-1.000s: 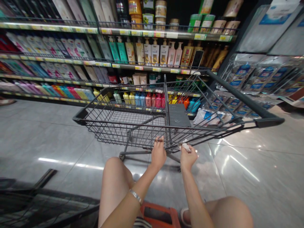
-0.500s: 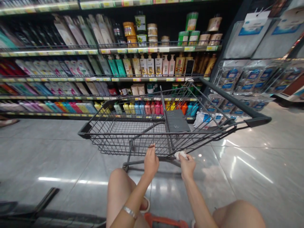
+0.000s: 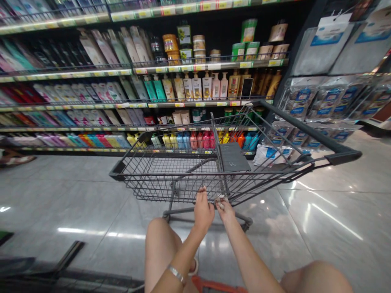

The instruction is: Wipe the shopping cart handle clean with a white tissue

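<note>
A grey wire shopping cart (image 3: 146, 175) stands side-on before me, its basket holding no goods that I can see. My left hand (image 3: 204, 211) is at the lower side of the basket, fingers curled on the wires. Close to its right, my right hand (image 3: 226, 209) pinches a crumpled white wipe (image 3: 220, 199) against the basket's lower edge. Whether it is paper or cloth cannot be made out. A grey flap (image 3: 233, 156) lies inside the basket near the handle (image 3: 308, 126).
Shelves of pump bottles (image 3: 201, 87) and jars (image 3: 174, 49) line the far side. Packaged goods (image 3: 331, 97) hang at the right. Under me is a red-orange frame (image 3: 216, 285). A dark rack (image 3: 67, 260) is at lower left; a person's foot (image 3: 18, 158) shows at far left.
My right hand has moved left along the cart's lower edge with the wipe, close to my left hand. My left hand keeps its place on the cart. The view has shifted slightly.
</note>
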Tool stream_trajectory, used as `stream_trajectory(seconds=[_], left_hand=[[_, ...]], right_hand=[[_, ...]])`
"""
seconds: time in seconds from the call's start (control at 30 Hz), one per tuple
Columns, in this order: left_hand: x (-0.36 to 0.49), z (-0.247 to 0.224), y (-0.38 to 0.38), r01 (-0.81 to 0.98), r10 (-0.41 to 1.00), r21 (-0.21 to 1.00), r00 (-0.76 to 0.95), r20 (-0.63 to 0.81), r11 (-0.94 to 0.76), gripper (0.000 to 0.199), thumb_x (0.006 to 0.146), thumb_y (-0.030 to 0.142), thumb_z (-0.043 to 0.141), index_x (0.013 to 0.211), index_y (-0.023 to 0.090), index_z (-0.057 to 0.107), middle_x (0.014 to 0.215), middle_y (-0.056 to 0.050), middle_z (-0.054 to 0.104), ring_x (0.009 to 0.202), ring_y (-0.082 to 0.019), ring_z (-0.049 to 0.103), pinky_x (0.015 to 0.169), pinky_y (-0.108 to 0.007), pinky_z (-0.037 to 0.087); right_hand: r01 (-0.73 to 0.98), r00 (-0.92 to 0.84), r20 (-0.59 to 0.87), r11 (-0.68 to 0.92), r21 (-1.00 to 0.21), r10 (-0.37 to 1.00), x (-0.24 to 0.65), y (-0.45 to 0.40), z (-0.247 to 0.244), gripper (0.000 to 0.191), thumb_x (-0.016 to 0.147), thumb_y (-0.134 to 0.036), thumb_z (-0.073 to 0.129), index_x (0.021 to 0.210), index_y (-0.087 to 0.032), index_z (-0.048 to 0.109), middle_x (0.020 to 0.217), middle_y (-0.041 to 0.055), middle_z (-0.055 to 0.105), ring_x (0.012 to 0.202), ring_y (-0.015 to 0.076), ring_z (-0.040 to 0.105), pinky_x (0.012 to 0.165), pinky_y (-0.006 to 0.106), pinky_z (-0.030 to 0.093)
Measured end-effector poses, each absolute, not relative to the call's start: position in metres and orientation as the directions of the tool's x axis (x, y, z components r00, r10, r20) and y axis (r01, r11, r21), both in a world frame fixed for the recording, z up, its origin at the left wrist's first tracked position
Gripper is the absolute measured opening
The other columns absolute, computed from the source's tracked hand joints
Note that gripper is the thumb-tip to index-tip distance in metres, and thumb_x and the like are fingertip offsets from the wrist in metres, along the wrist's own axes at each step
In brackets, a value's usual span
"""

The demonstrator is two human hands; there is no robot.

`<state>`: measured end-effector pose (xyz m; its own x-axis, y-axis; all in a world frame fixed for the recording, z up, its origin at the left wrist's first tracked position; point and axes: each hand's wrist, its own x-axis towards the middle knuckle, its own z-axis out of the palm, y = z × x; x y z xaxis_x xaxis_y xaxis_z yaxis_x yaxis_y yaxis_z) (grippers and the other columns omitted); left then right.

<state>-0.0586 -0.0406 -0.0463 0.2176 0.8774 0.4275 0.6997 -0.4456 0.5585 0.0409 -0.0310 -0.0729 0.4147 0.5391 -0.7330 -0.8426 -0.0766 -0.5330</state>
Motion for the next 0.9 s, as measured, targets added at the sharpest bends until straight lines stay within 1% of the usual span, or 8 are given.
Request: stream_trajectory(seconds=[0.23,0.37,0.47,0.57,0.63,0.7,0.8,0.9], left_hand=[[-0.056,-0.045,-0.044,0.684,0.901,0.602,0.208,0.381,-0.412,0.068,0.07,0.002,0.042,0.137,0.01,0.031,0.133,-0.018,0.045,0.129,-0.028,0.036,0.105,-0.049,0.034],[-0.054,-0.049,-0.044,0.68,0.91,0.623,0.171,0.379,-0.387,0.068,0.071,0.003,0.041,0.138,0.009,0.031,0.135,-0.017,0.043,0.13,-0.028,0.033,0.106,-0.049,0.033],[-0.052,-0.051,-0.045,0.674,0.913,0.636,0.149,0.381,-0.375,0.067,0.071,0.002,0.04,0.137,0.008,0.031,0.135,-0.018,0.044,0.131,-0.028,0.032,0.106,-0.049,0.033],[-0.051,-0.054,-0.045,0.667,0.91,0.641,0.143,0.39,-0.38,0.07,0.07,0.001,0.04,0.139,0.01,0.03,0.135,-0.017,0.044,0.131,-0.028,0.032,0.105,-0.049,0.034],[-0.052,-0.056,-0.044,0.667,0.906,0.639,0.137,0.401,-0.384,0.072,0.069,0.0,0.04,0.139,0.011,0.029,0.135,-0.017,0.044,0.131,-0.028,0.033,0.105,-0.05,0.035],[-0.053,-0.057,-0.044,0.67,0.901,0.632,0.135,0.412,-0.389,0.073,0.068,-0.001,0.04,0.139,0.012,0.029,0.134,-0.016,0.044,0.13,-0.028,0.034,0.104,-0.05,0.036],[-0.054,-0.057,-0.044,0.67,0.896,0.622,0.157,0.416,-0.406,0.074,0.067,-0.002,0.039,0.139,0.012,0.029,0.135,-0.015,0.045,0.13,-0.027,0.034,0.104,-0.048,0.036],[-0.055,-0.056,-0.044,0.667,0.895,0.62,0.17,0.413,-0.412,0.074,0.067,-0.002,0.038,0.139,0.012,0.029,0.136,-0.015,0.044,0.131,-0.026,0.033,0.105,-0.046,0.036]], right_hand=[[-0.827,0.423,-0.775,-0.149,-0.542,0.47,0.037,-0.024,-0.093,0.023,0.061,0.003,0.055,0.059,-0.019,0.046,0.046,-0.0086,0.053,0.043,0.0088,0.055,0.045,0.02,0.051],[-0.82,0.406,-0.798,-0.209,-0.533,0.446,0.039,-0.021,-0.102,0.016,0.071,-0.005,0.058,0.066,-0.018,0.05,0.05,-0.0065,0.054,0.046,0.0095,0.055,0.045,0.02,0.05],[-0.814,0.374,-0.825,-0.276,-0.511,0.424,0.041,-0.019,-0.106,0.004,0.083,-0.018,0.056,0.084,-0.014,0.057,0.07,-0.0018,0.059,0.058,0.0094,0.058,0.053,0.023,0.051],[-0.81,0.333,-0.851,-0.339,-0.478,0.406,0.043,-0.017,-0.107,0.025,0.088,-0.03,0.053,0.106,-0.014,0.055,0.098,0.0042,0.06,0.078,0.0127,0.06,0.065,0.029,0.053],[-0.806,0.311,-0.858,-0.365,-0.465,0.408,0.044,-0.016,-0.105,0.029,0.088,-0.032,0.053,0.11,-0.015,0.054,0.104,0.0058,0.059,0.083,0.0147,0.06,0.069,0.032,0.053],[-0.799,0.302,-0.851,-0.373,-0.471,0.429,0.046,-0.017,-0.102,0.026,0.087,-0.032,0.054,0.107,-0.014,0.055,0.1,0.0048,0.059,0.08,0.0137,0.06,0.068,0.031,0.053],[-0.79,0.299,-0.826,-0.362,-0.495,0.478,0.051,-0.019,-0.092,0.005,0.085,-0.017,0.053,0.084,-0.014,0.057,0.075,0.0004,0.06,0.064,0.0111,0.058,0.056,0.026,0.051],[-0.788,0.297,-0.789,-0.329,-0.521,0.538,0.058,-0.022,-0.077,0.02,0.076,-0.002,0.048,0.063,-0.016,0.049,0.055,-0.0033,0.055,0.05,0.0094,0.055,0.047,0.02,0.048]])
